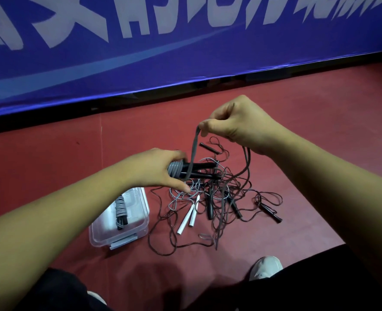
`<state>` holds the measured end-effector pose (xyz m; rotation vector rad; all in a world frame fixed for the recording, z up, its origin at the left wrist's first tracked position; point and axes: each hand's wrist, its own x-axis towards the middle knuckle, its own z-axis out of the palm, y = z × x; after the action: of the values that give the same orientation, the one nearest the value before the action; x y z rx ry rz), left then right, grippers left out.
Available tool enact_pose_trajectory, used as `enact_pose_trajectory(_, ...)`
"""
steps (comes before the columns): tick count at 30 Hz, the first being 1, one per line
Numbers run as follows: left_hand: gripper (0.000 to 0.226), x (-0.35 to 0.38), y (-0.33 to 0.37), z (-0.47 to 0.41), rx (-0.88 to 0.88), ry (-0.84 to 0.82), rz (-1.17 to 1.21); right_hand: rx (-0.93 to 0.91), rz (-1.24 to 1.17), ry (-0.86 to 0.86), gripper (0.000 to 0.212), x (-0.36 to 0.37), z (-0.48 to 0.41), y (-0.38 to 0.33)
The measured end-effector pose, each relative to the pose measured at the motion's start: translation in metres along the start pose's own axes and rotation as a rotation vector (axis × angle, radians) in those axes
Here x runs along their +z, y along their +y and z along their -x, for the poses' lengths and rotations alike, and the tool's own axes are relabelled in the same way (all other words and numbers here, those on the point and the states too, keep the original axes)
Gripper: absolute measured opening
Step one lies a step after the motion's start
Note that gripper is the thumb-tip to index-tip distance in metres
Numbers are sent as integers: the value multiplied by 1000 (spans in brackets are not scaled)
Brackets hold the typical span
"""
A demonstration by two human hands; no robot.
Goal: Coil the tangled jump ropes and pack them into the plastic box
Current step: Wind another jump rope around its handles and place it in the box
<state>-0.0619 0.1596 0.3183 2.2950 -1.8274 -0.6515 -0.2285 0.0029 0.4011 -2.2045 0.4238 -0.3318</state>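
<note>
So the grey jump rope (193, 153) is the one in hand right now. Its cord climbs from a stack of wraps (175, 170) tucked right under the left hand's (160, 170) fingers up to the right hand (237, 122), which pinches it between thumb and curled fingers, above and a bit beyond the left ones. The left fingers are closed around the pair of black handles (204, 169) that the wraps sit on. My take: this stuff is light and floppy but springy, so the wraps will try to pop loose unless a thumb stays on them. The stiff handles are the only sensible place to grip. The cord looks flat-ish, though that could just be motion blur. Another dark strand drops from under the right wrist into the tangle (225, 194) on the floor below both hands, and I'd expect snags there. White handles (188, 215) poke out of the pile just below the left fingertips. The plastic box (100, 240) sits under the left wrist, with one finished bundle (121, 212) already inside.
</note>
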Motion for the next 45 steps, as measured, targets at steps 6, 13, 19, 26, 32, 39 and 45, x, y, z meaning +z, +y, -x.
enact_pose_trajectory(6,47,-3,9,2,81,43,-9,29,-48,53,22,2,-5,12)
enact_pose_trajectory(13,26,-8,14,13,285,61,279,67,-112,50,24,-2,-11,20)
enact_pose_trajectory(19,23,-9,16,17,251,135,381,116,-175,32,24,-1,-13,32)
enact_pose_trajectory(26,26,-7,30,16,225,164,533,114,-179,29,25,0,-15,38)
enact_pose_trajectory(32,22,-16,33,15,205,333,996,193,-286,-55,6,5,-16,60)
enact_pose_trajectory(39,35,-22,16,4,242,405,1276,184,-349,-309,28,17,-12,59)
enact_pose_trajectory(45,16,-30,8,2,120,507,1359,203,-385,-313,17,8,-9,53)
